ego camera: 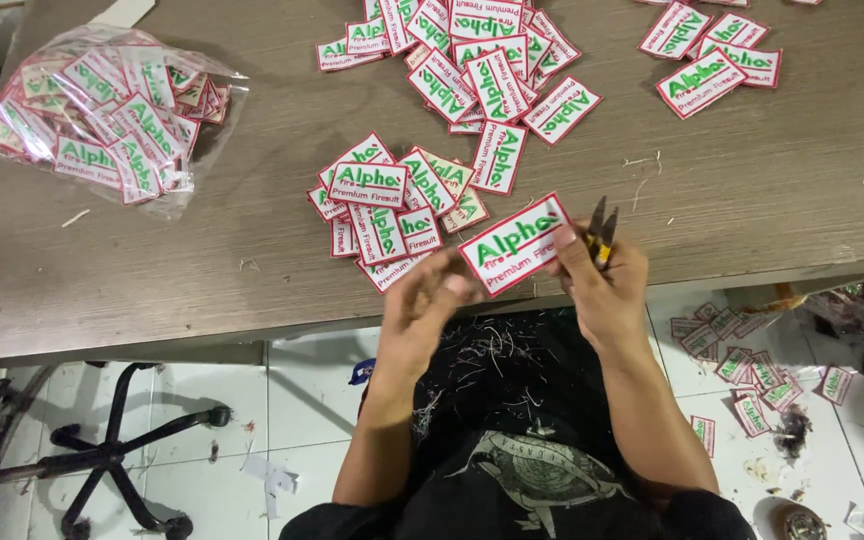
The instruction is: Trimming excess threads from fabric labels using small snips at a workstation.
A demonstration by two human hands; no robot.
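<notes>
A white embroidered patch (514,243) with a red border and green lettering is held over the near table edge. My right hand (602,285) pinches its right end and also grips small thread snips (601,228), blades pointing up. My left hand (430,305) is blurred just below the patch's left end; whether it touches the patch I cannot tell. A heap of like patches (392,205) lies on the table right behind my hands.
More patches (492,65) are piled at the table's far middle and far right (712,55). A clear plastic bag of patches (102,110) sits at left. Patches (752,370) litter the tiled floor at right. A chair base (112,455) stands under the table (202,250).
</notes>
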